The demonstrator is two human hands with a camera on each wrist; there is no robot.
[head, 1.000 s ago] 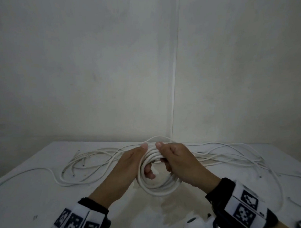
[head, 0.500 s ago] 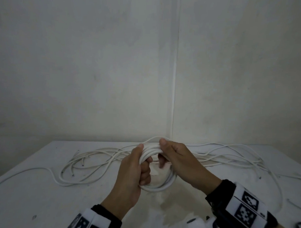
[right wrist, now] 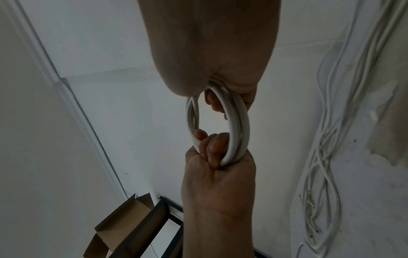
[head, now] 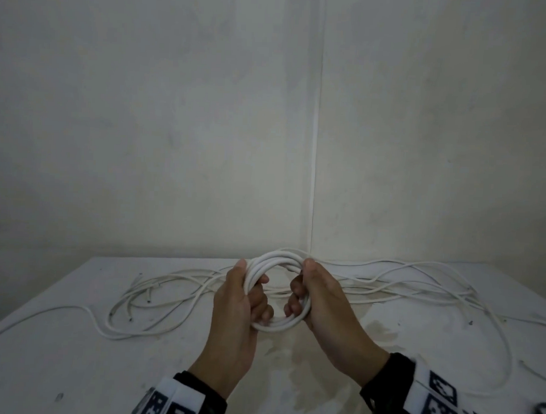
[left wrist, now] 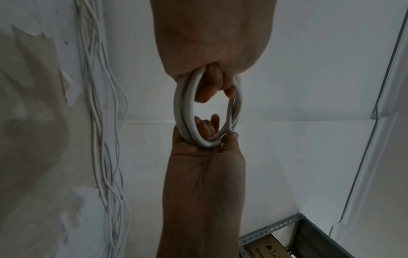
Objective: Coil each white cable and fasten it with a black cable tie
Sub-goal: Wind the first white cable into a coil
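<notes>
Fingers [head: 259,302] of both hands grip one coiled white cable [head: 276,259], no tie on it; loose cables [head: 157,292] wait on the table [head: 74,370].

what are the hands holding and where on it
Both hold the coiled white cable: the left hand grips the coil's left side, the right hand its right side, fingers through the loop.

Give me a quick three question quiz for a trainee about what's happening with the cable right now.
1. True or false: both hands grip the coiled white cable.
2. Which is visible on the coil: A) a black cable tie, B) no tie?
3. Fill in: the loose white cables lie on the white ____.

Key: 1 true, the left hand and right hand hold opposite sides. 2 B. 3 table.
</notes>
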